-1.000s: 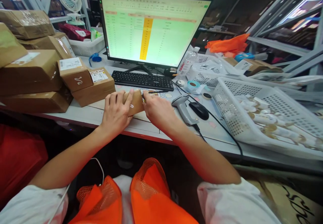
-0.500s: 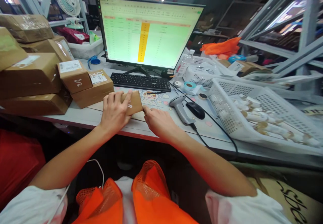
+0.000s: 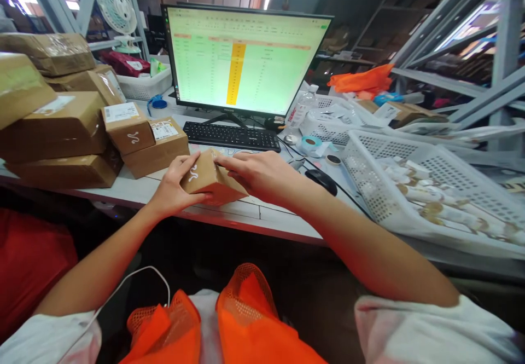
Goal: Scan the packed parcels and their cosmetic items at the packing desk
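Note:
A small brown cardboard box (image 3: 200, 174) with a white squiggle on one end sits tilted at the table's front edge. My left hand (image 3: 174, 189) grips its left end, with the thumb along the near lower side and the fingers at the upper edge. My right hand (image 3: 262, 175) reaches across from the right, its fingertips against the top of the box near the squiggled end. Its fingers are drawn together, and whatever may be between them is hidden. Behind this hand the grey barcode scanner (image 3: 297, 163) is mostly covered.
Taped cartons (image 3: 61, 117) are stacked on the left. A keyboard (image 3: 229, 135) lies before the monitor (image 3: 246, 57). To the right are a black mouse (image 3: 322, 181), a tape roll (image 3: 310, 142) and a white basket (image 3: 369, 180) holding small wrapped items. A cable runs beside the mouse.
The box has turned so its squiggled end faces left. My left hand has shifted to that end, and my right hand has moved from the right corner over onto the top.

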Available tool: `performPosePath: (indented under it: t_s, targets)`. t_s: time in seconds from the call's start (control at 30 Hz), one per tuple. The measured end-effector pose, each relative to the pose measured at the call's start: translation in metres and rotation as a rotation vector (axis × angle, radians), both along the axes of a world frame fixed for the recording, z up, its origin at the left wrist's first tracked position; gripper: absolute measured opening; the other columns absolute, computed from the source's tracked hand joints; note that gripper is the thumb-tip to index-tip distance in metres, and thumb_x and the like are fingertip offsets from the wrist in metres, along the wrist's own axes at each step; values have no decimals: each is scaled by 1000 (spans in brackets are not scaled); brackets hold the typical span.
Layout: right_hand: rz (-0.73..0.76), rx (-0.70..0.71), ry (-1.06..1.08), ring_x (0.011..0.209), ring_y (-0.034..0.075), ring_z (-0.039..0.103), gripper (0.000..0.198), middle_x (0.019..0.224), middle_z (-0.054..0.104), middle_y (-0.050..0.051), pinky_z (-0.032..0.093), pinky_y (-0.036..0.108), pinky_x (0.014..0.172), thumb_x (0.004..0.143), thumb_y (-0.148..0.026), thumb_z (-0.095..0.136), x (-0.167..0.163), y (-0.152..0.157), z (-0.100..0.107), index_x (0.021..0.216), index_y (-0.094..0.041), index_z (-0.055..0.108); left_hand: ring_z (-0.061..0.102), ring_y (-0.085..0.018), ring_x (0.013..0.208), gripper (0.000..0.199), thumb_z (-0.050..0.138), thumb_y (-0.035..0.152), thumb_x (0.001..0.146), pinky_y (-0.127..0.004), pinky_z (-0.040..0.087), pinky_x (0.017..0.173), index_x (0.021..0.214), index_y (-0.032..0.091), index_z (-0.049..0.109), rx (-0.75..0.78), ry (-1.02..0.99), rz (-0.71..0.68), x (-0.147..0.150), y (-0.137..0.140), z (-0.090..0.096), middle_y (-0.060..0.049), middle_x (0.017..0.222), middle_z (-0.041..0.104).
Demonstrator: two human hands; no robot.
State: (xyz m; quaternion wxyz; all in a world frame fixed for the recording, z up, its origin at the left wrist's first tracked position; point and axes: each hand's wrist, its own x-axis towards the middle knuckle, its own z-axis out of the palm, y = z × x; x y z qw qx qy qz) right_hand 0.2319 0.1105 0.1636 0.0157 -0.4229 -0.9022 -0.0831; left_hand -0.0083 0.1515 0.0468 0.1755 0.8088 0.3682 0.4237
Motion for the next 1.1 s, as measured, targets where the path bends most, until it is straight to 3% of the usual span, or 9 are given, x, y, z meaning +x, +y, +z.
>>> performPosePath:
  t_s: [0.27, 0.5, 0.63, 0.73, 0.8, 0.87, 0.93, 1.03, 1.1]
  targets:
    - [-77, 7, -129, 84, 21, 64, 65, 113, 70, 14, 29, 28, 63, 100, -20, 49, -4, 11, -22, 162, -22, 30, 52, -32, 135, 101, 88, 60, 69, -46, 42, 117, 153, 23, 44, -73, -48, -58, -15, 15, -7, -13, 144, 53]
    - [-224, -89, -270, 78, 22, 65, 65, 104, 71, 12, 33, 30, 62, 96, -8, 40, 29, 17, -50, 159, -25, 38, 46, -32, 143, 105, 89, 58, 68, -44, 40, 120, 153, 23, 41, -216, -124, -92, -33, 28, -24, -15, 154, 46]
    - [-363, -130, -324, 79, 24, 67, 61, 101, 71, 14, 38, 31, 63, 95, -8, 37, 60, 18, -77, 153, -24, 49, 50, -33, 139, 112, 86, 65, 67, -45, 46, 114, 155, 21, 32, -305, -132, -120, -43, 31, -43, -19, 151, 48]
    - [-411, -80, -251, 86, 23, 67, 58, 111, 68, 15, 41, 30, 67, 102, -17, 35, 72, 21, -108, 159, -26, 42, 56, -35, 133, 116, 83, 69, 68, -48, 50, 110, 155, 18, 26, -387, -97, -95, -48, 31, -59, -23, 146, 52]
    - [-407, -9, -160, 95, 25, 65, 54, 117, 65, 15, 44, 31, 75, 106, -28, 36, 72, 20, -131, 160, -26, 40, 52, -36, 138, 120, 82, 69, 71, -52, 48, 111, 159, 19, 17, -307, -111, -62, -49, 28, -62, -25, 151, 46]
    - [-410, 21, -78, 103, 27, 62, 52, 117, 64, 16, 46, 34, 84, 107, -38, 38, 68, 19, -150, 156, -24, 47, 41, -36, 147, 119, 80, 67, 75, -54, 43, 116, 161, 22, 11, -89, -128, -19, -47, 21, -58, -26, 158, 36]
    - [-417, 25, 27, 107, 30, 59, 51, 118, 63, 18, 46, 39, 92, 107, -40, 40, 64, 20, -158, 152, -20, 53, 31, -36, 152, 102, 79, 61, 80, -58, 35, 121, 158, 25, 25, 154, -33, 34, -41, 12, -49, -22, 162, 31]
    - [-348, 45, 310, 114, 30, 58, 51, 124, 62, 19, 46, 43, 100, 106, -38, 42, 56, 30, -143, 148, -13, 55, 28, -36, 153, 65, 78, 51, 86, -60, 29, 123, 140, 23, 55, 320, 193, 116, -29, -1, -38, -18, 159, 37]
    - [-232, 38, 534, 119, 27, 58, 50, 127, 62, 17, 45, 42, 104, 105, -40, 43, 45, 41, -122, 145, -13, 58, 29, -36, 151, 53, 76, 47, 88, -61, 32, 122, 132, 21, 63, 324, 234, 175, -20, -4, -35, -18, 156, 42]
